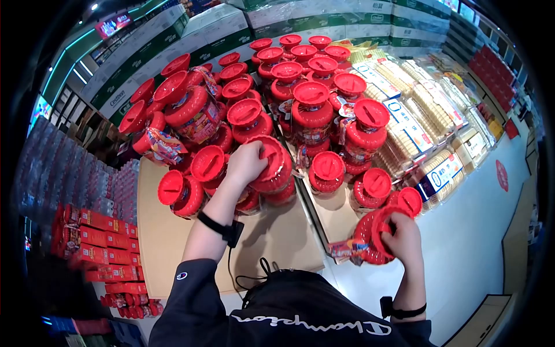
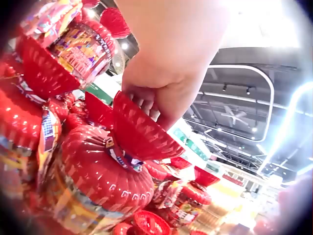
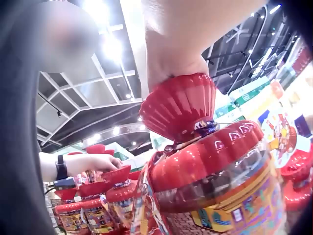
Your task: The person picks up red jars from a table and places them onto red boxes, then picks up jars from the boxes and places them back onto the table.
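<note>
My left hand (image 1: 247, 163) grips the flared red top of a jar (image 1: 272, 168) at the front of the left group. In the left wrist view, its fingers reach into the bowl-shaped top (image 2: 142, 129). My right hand (image 1: 403, 238) holds another red-lidded jar (image 1: 370, 234) by its flared top, at the right front beyond the table edge. The right wrist view shows that top (image 3: 181, 105) above a clear jar body with a colourful label (image 3: 239, 205); a printed wrapper (image 3: 145, 200) hangs beside it.
Many similar jars (image 1: 312, 92) stand close together on the tan tabletop (image 1: 167, 243). Clear packs of pale biscuits (image 1: 422, 115) are stacked at the right. White and green cartons (image 1: 214, 29) line the back; red boxes (image 1: 98, 237) lie at the lower left.
</note>
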`<action>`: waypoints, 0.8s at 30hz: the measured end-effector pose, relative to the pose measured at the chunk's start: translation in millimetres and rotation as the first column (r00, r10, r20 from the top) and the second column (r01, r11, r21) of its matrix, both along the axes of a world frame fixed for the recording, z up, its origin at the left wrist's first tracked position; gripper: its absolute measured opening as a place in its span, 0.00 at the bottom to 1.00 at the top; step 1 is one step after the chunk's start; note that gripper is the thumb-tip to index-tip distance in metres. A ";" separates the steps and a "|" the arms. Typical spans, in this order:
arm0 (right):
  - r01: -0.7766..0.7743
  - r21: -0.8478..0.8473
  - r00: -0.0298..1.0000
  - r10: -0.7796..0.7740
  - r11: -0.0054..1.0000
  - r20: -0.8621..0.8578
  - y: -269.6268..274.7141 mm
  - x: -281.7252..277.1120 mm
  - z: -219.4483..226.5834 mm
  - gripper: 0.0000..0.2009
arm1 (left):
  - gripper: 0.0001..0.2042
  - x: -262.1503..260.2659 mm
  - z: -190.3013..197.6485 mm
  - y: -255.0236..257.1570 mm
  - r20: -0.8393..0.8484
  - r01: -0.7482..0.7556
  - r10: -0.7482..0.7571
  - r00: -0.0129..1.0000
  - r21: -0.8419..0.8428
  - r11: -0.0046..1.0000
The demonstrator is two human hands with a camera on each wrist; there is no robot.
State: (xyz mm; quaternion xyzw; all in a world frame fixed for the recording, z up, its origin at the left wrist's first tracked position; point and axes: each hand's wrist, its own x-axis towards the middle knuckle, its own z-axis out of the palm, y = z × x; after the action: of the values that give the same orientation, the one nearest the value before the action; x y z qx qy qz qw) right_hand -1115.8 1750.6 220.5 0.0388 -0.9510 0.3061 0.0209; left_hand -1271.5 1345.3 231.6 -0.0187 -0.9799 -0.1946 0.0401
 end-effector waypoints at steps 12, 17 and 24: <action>-0.425 -0.009 0.893 0.421 0.905 0.156 -76.6 30.0 -59.1 0.08 | 0.08 260.8 2.6 -69.3 0.080 -0.339 0.355 0.931 0.551 0.762; -0.691 0.173 0.722 0.675 0.701 0.148 -176.7 56.2 -67.5 0.10 | 0.10 409.3 2.0 -105.1 0.016 -0.551 0.559 0.829 0.194 0.811; -0.904 0.185 0.410 0.905 0.386 0.114 -344.4 153.7 -70.6 0.10 | 0.12 660.8 -36.7 -164.0 -0.028 -0.849 0.884 0.467 0.266 0.457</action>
State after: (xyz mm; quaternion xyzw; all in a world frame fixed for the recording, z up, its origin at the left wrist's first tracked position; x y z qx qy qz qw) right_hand -962.1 1406.2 149.9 0.5520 -0.8039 0.1623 -0.1505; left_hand -610.7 1181.2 195.0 0.4720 -0.8179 -0.2489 0.2150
